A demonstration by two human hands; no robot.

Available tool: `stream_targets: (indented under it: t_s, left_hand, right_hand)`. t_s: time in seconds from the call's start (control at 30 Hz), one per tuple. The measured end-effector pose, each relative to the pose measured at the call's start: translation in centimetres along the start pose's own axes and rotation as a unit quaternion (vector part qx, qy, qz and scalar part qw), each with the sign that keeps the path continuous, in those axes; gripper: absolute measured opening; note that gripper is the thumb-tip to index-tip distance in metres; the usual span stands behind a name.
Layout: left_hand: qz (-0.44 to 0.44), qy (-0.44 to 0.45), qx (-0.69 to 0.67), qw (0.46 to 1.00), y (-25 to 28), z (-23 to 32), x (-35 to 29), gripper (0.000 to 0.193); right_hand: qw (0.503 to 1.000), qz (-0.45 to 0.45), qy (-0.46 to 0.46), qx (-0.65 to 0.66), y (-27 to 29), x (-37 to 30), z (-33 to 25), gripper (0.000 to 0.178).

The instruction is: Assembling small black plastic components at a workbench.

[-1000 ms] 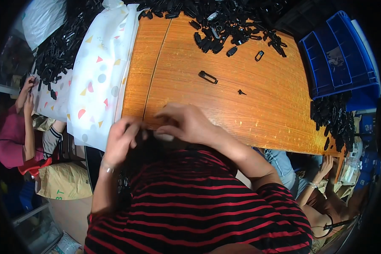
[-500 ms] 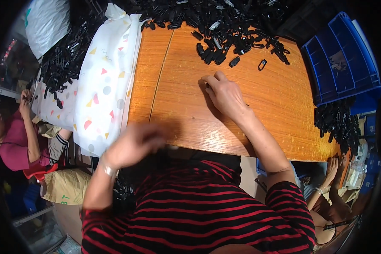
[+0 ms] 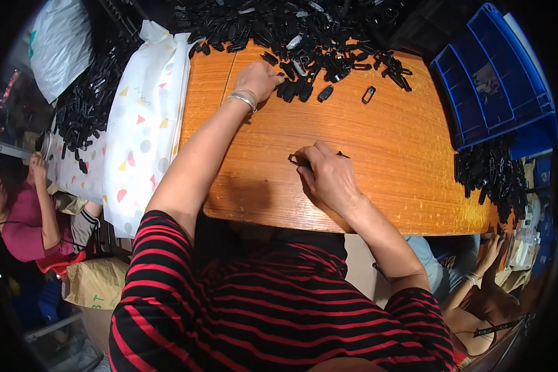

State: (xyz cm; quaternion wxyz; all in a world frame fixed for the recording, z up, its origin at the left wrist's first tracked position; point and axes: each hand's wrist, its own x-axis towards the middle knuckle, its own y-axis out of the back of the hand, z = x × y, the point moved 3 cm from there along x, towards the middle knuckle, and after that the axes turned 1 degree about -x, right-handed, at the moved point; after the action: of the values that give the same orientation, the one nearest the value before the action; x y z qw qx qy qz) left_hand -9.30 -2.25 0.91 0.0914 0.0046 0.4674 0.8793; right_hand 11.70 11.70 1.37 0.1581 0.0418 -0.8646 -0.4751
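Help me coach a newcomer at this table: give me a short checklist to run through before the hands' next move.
1. Left hand at the near edge of the pile of black parts: ok.
2. Left hand firmly gripping one part: cannot tell, its fingertips are too small to judge.
3. Right hand on the black frame: ok, its end juts from the fingers.
4. Small black piece free of the right hand: cannot tell, it shows right beside it.
5. Lone black part away from both hands: ok.
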Motion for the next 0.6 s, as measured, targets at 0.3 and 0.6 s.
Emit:
stream_targets:
  t_s: [0.3, 0.6]
  left_hand:
    - [-0.018, -0.051, -0.309, 0.950, -0.4, -3.0, -5.6, 0.019]
    - [-0.122, -0.077, -0.601, 0.786, -0.2, -1.9, -13.4, 0.031]
  right_hand:
    - [0.993, 0.068, -0.008, 0.093, 0.8, 1.5, 0.1, 0.020]
    - [0.948, 0.179, -0.067, 0.253, 0.8, 4.0, -1.7, 0.019]
